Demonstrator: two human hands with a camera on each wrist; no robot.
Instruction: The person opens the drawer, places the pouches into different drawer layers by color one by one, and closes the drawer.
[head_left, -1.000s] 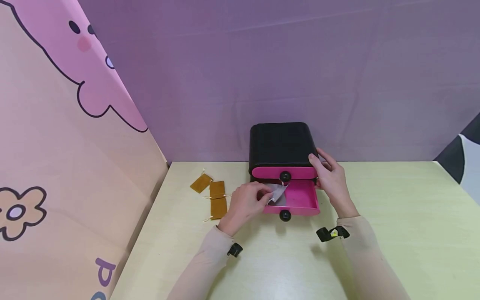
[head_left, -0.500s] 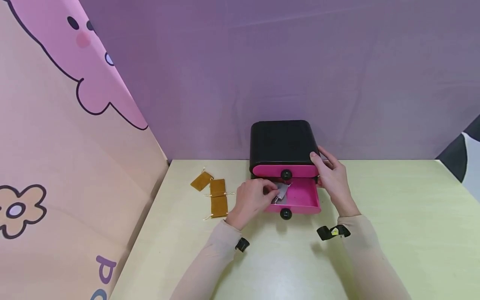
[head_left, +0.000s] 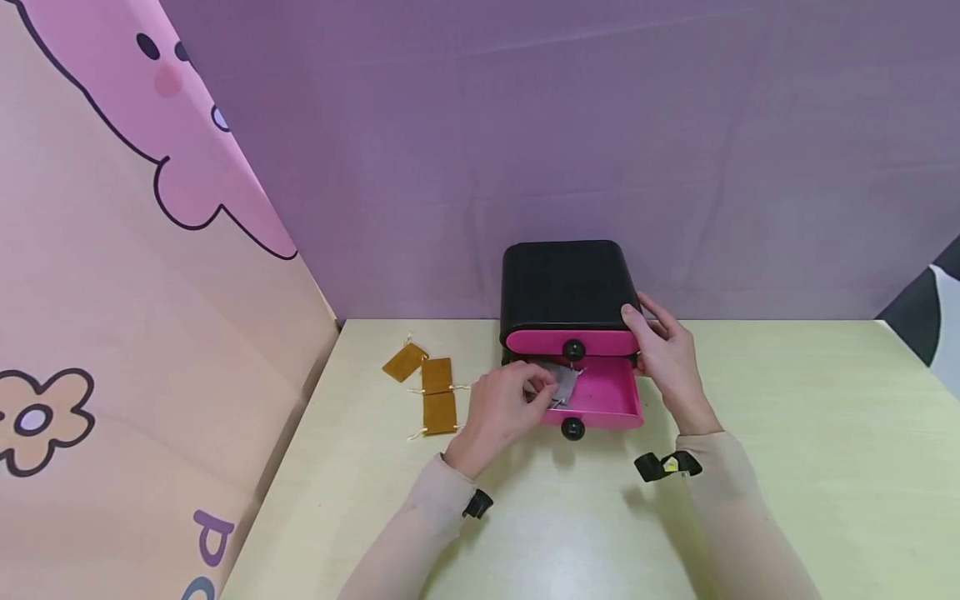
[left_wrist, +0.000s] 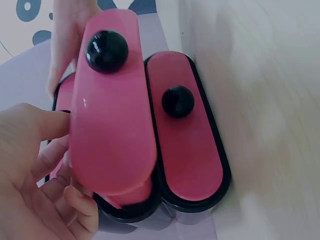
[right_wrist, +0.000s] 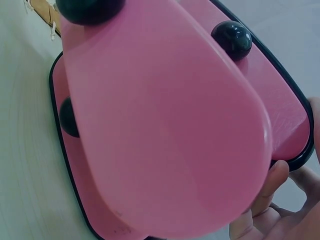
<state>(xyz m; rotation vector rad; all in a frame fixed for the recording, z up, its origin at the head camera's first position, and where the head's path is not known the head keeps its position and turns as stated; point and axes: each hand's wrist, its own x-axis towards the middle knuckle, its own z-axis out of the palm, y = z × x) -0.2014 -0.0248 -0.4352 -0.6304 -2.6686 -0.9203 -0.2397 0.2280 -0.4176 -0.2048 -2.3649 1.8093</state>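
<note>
— Where to look for the grey pouch point(head_left: 566, 385)?
— Inside the pulled-out middle drawer point(head_left: 609, 390), toward the left end, right by the left hand point(head_left: 506, 408).
— Held there?
— Hard to say. With thumb and forefinger close together at the pouch, but cannot tell whether pinching or merely touching: too small from above, and hidden behind the drawer in the left wrist view.
— And with the right hand point(head_left: 667, 358)?
— Gripping the right side of the black cabinet point(head_left: 566, 283), with thumb on the top edge and fingers lower down.
— Other drawers?
— Both pushed in: above, the upper drawer point(head_left: 532, 342); below, in the left wrist view, the bottom drawer point(left_wrist: 187, 155). On each pink front, a round black knob.
— Left of the cabinet?
— Three tan pouches point(head_left: 438, 414), lying close together on the pale table point(head_left: 810, 467), with light cords. Behind, a purple backdrop point(head_left: 600, 125).
</note>
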